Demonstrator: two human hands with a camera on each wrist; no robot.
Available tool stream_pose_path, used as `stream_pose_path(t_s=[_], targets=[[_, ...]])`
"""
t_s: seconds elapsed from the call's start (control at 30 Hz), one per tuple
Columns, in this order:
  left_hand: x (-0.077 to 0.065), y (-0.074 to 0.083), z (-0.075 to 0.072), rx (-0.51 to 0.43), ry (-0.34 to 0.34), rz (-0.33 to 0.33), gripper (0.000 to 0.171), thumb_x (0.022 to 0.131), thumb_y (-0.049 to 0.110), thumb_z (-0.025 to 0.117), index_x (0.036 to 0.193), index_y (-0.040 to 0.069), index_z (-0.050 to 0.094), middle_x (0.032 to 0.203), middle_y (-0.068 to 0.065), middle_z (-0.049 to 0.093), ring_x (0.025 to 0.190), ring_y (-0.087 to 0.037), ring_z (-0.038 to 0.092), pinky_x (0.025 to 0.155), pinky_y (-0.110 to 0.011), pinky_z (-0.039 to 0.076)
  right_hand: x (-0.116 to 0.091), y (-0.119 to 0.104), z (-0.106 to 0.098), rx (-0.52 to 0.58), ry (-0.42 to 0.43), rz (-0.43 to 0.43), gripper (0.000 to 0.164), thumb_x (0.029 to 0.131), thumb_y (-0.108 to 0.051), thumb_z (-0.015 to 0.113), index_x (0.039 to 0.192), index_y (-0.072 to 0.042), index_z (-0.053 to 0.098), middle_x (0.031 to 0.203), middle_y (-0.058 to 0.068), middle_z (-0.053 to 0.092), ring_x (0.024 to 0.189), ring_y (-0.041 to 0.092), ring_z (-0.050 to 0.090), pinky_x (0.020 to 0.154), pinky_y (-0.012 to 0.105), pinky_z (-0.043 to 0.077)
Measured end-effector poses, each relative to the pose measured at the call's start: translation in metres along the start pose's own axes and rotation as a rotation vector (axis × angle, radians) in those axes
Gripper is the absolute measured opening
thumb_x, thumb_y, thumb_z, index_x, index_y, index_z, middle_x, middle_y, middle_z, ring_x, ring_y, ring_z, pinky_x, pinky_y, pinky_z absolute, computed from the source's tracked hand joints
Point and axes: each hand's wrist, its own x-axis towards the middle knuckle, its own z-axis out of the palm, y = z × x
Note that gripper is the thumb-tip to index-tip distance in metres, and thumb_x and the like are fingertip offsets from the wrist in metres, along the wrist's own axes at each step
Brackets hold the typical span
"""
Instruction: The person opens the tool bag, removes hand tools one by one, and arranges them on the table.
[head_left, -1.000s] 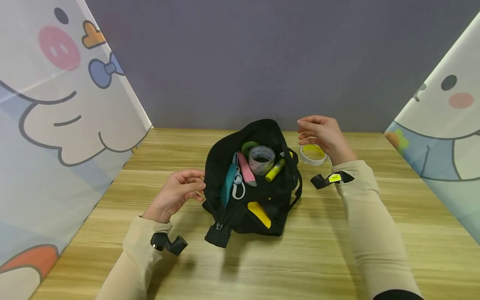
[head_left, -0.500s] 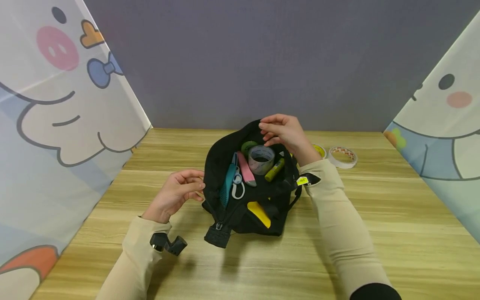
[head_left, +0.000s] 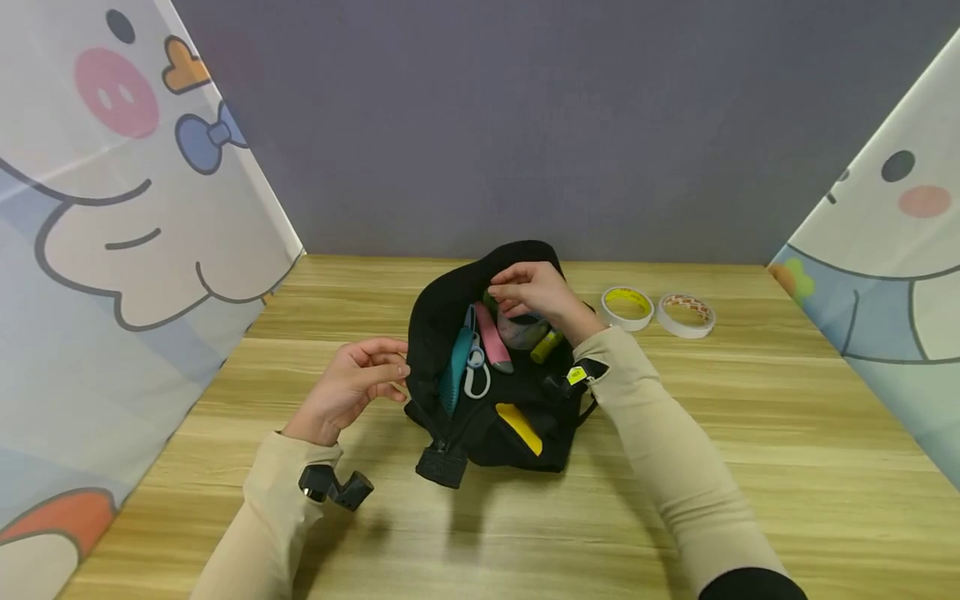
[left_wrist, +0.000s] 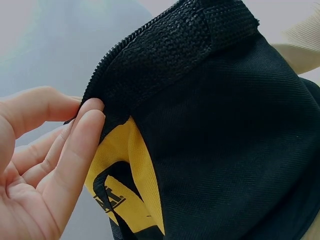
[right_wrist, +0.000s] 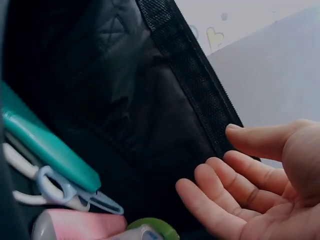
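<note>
On the counter (head_left: 840,483), a black bag (head_left: 442,308) was seen with its mouth spread wide. At its left side, the left hand (head_left: 352,383) was held with the zipped rim pinched between thumb and fingers. The right forearm was stretched in from the right, past the bag's right side, and the right hand (head_left: 538,289) was poised over the mouth. Its fingers were slightly bent and set side by side, with the thumb parted from them; whether the rim was touched by them could not be told.

The bag's dark cloth was marked by a yellow patch (head_left: 519,427) on the near side. Inside, a teal tool (head_left: 456,372), scissors (head_left: 476,358), a pink tool (head_left: 492,336), a wide tape roll (head_left: 521,335) and a yellow tube (head_left: 545,347) were crowded together, the roll partly covered by the right hand. To the bag's right, a yellow-lined tape (head_left: 626,325) and a second, red-patterned tape (head_left: 684,331) were laid flat, just beside each other.
</note>
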Motion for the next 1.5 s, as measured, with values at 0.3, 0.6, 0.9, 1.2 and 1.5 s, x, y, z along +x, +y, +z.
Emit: stream_pose_path(t_s=[0.3,0.6,0.9,1.2,1.5], targets=[[0.001,0.004,0.003,-0.011,0.004,0.041,0.032,0.091,-0.012,0.059,0.104,0.013,0.075,0.087,-0.001,0.07,0.072,-0.012,0.069,0.063,-0.028,0.062,-0.012,0.003,-0.013,-0.162,-0.02,0.112,0.028,0.098,-0.011,0.064,0.117,0.008,0.064,0.112,0.029,0.065,0.076,0.023,0.068,0.077,0.041,0.062],[0.001,0.006,0.003,-0.027,-0.007,0.08,0.036,0.09,-0.017,0.053,0.103,0.01,0.074,0.085,-0.002,0.069,0.068,-0.013,0.068,0.063,-0.026,0.061,-0.017,0.008,-0.028,-0.242,-0.078,0.22,0.03,0.1,-0.013,0.06,0.119,0.01,0.06,0.092,0.017,0.065,0.069,0.022,0.063,0.072,0.038,0.061],[0.0,0.008,0.002,-0.019,0.007,0.084,0.039,0.088,-0.019,0.05,0.101,0.009,0.074,0.083,-0.003,0.068,0.067,-0.013,0.068,0.062,-0.025,0.061,-0.013,0.01,-0.038,-0.429,-0.155,0.385,0.028,0.1,-0.013,0.059,0.078,0.004,0.057,0.06,0.005,0.055,0.054,0.015,0.059,0.06,0.03,0.059],[-0.002,0.004,0.0,-0.026,0.02,0.066,0.037,0.09,-0.017,0.053,0.1,0.011,0.074,0.082,-0.002,0.069,0.067,-0.012,0.068,0.062,-0.025,0.061,-0.009,0.017,-0.04,-0.577,-0.165,0.457,0.031,0.095,-0.008,0.056,0.113,0.017,0.056,0.087,0.026,0.071,0.069,0.027,0.072,0.063,0.036,0.063],[-0.002,0.003,0.001,-0.03,-0.01,0.073,0.039,0.09,-0.018,0.052,0.101,0.012,0.074,0.082,-0.001,0.069,0.068,-0.012,0.069,0.063,-0.025,0.061,-0.006,0.02,-0.049,-0.695,-0.216,0.484,0.032,0.097,-0.012,0.052,0.116,0.013,0.056,0.088,0.022,0.07,0.071,0.026,0.071,0.068,0.033,0.06]])
